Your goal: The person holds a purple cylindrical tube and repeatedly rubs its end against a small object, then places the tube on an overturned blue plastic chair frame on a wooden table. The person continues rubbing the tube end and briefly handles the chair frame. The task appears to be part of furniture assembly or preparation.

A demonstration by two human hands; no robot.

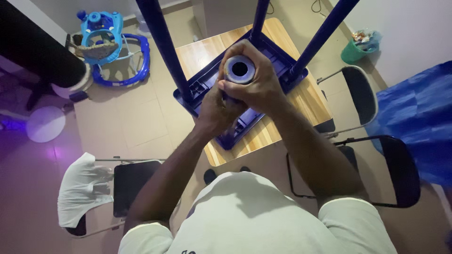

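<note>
Head view, looking straight down. Nearest the camera, both hands close around the upper end of one round dark-blue plastic stool leg (239,70), whose hollow open end faces the lens. Right hand (256,87) wraps the leg end from the right with fingers curled tight over it; left hand (217,106) clamps the same leg just beneath, from the left. Neither hand is open.

Below the hands, the leg runs down to an upturned dark-blue plastic stool seat (245,101), which lies underside-up on a light wooden square table (306,101). Three further blue legs (162,44) already stand in their sockets. Judged from this, three legs are fitted and the gripped leg is the last; whether it is fully seated cannot be told.

Beside the table stand black folding chairs (398,169). Farther off lie a blue baby walker (110,47) and a green bucket (354,51).
</note>
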